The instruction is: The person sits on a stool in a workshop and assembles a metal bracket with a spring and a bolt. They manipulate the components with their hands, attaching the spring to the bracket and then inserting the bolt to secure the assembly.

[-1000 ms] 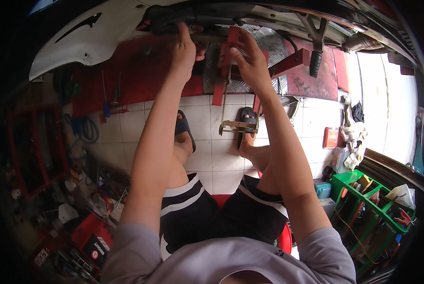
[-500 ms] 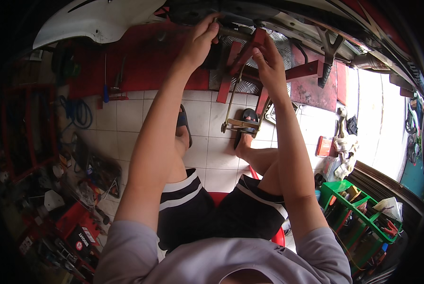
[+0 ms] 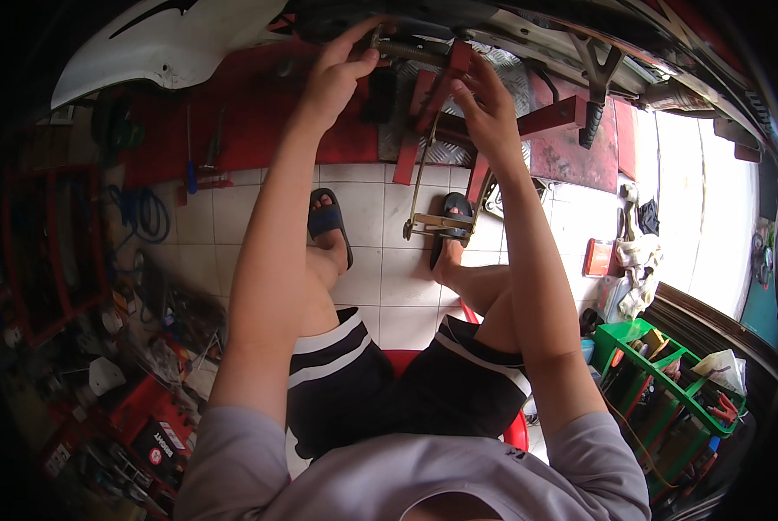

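Note:
Under a motorcycle's underside [image 3: 528, 39], a red metal stand [image 3: 445, 95] stands on a patterned metal plate [image 3: 510, 87]. A ridged metal rod [image 3: 413, 54] runs leftward from the stand's upper end. At the rod's left end, my left hand [image 3: 332, 82] is closed with thumb and fingers around a short metal crossbar [image 3: 376, 36]. My right hand [image 3: 491, 108] grips the top of the stand's red post, thumb in front and fingers behind it. A brass-coloured metal linkage [image 3: 437, 224] hangs toward the floor below, near my right foot.
A white body panel [image 3: 159, 56] is at upper left. A blue-handled screwdriver [image 3: 191, 178] lies on the red platform [image 3: 259, 130]. Blue hose [image 3: 141, 213] and scattered tools are at left. A green crate [image 3: 632, 334] of tools and a white cloth [image 3: 639, 256] sit at right.
My left hand has shifted slightly left, its fingers spreading a little around the crossbar. My right hand stays on the stand. The whole view has shifted slightly.

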Motion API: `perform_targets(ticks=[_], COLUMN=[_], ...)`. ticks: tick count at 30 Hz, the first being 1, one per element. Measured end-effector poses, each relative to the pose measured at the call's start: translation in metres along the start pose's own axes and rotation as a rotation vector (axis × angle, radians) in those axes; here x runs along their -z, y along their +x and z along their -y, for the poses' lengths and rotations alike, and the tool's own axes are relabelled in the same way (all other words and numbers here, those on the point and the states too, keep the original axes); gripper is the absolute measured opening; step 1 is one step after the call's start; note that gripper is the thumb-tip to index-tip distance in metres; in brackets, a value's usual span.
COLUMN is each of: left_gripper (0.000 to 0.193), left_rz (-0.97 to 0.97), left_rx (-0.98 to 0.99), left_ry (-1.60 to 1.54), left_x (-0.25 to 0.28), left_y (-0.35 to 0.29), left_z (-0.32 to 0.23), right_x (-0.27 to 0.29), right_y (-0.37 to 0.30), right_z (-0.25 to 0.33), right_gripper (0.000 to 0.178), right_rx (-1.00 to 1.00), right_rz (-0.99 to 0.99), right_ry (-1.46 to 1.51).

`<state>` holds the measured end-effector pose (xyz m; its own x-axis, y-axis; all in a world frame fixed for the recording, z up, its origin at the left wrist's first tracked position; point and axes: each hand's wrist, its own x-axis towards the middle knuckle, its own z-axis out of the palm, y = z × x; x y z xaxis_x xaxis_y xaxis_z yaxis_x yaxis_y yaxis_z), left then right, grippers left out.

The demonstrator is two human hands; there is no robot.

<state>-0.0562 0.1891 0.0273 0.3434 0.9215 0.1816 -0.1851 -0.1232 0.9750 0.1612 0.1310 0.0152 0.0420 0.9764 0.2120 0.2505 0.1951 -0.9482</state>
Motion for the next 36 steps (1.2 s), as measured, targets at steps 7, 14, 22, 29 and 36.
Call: perform_targets(ticks=[7, 14, 22, 29, 36], left_gripper=[0.038, 0.047, 0.038, 0.04, 0.042], left_rz=[-0.068, -0.115, -0.13, -0.039, -0.009], left_rx=[0.094, 0.252, 0.189, 0.131, 0.138], left_ry=[0.022, 0.197, 0.043, -0.149, -0.308], left_x=[-0.003, -0.006, -0.001, -0.001, 0.004], left_y=[-0.002, -0.002, 0.002, 0.004, 0.002], left_z=[-0.001, -0.009, -0.003, -0.004, 0.004], right_x=[0.004, 0.008, 0.01, 0.017, 0.019], right_y=[-0.001, -0.001, -0.001, -0.002, -0.001], right_z=[0.01, 0.01, 0.006, 0.001, 0.003], right_gripper=[0.047, 0.042, 0.039, 0.038, 0.035], right_rx=[0.012, 0.028, -0.025, -0.043, -0.061], right_rz=[-0.032, -0.018, -0.014, -0.019, -0.001], right_ry=[-0.003, -0.018, 0.028, -0.004, 0.015])
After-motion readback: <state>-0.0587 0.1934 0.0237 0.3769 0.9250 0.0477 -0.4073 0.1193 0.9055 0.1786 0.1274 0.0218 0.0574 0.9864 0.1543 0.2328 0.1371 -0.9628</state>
